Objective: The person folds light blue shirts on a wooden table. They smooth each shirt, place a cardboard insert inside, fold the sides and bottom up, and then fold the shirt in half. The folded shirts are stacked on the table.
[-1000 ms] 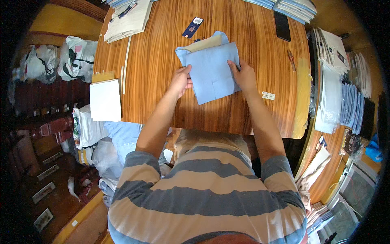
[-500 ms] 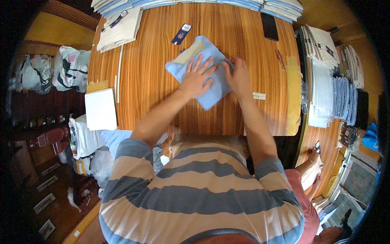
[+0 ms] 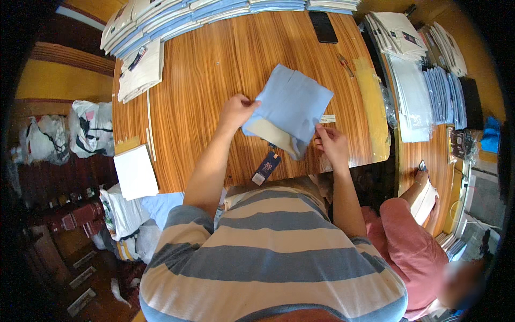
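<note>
A folded light blue garment (image 3: 298, 99) with a cream band along its near side is held out over the wooden table (image 3: 204, 80). My left hand (image 3: 238, 111) pinches its left corner between thumb and fingers. At the right edge, low down, my right hand (image 3: 331, 144) is closed on the same cloth. A dark blue hang tag (image 3: 266, 168) lies by the garment's near edge, close to the table's front. Whether the cloth rests partly on the table I cannot tell.
Stacks of folded clothes (image 3: 204, 21) line the far edge, with a cream folded garment (image 3: 142, 70) at far left. A black phone (image 3: 323, 27), small scissors-like tool (image 3: 346, 65) and white paper (image 3: 135, 172) lie on the table. At lower right, a person in red (image 3: 410, 241) handles cream cloth.
Both hands have gone from lying on the garment to gripping its edges. The garment has turned, bringing its cream band and the tag from the far side to the near side.
</note>
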A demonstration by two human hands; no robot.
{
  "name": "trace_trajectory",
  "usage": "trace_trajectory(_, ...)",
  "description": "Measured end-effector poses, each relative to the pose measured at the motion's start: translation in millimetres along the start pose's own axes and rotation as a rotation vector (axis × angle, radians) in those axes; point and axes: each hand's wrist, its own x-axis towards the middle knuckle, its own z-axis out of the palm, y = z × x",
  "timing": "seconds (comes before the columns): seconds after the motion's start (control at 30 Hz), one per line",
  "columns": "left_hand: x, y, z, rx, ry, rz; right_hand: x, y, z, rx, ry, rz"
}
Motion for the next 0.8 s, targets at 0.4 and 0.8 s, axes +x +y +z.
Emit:
trace_trajectory(0.4,-13.8,3.5,-6.0,-0.116,-0.629,-0.064,16.8,0.8,11.0,0.229,-0.234,0.062)
trace_trajectory(0.8,8.7,95.4,-157.7,-0.817,0.001,0.189,45.1,-241.0,4.0,0.181,-0.228,-0.621)
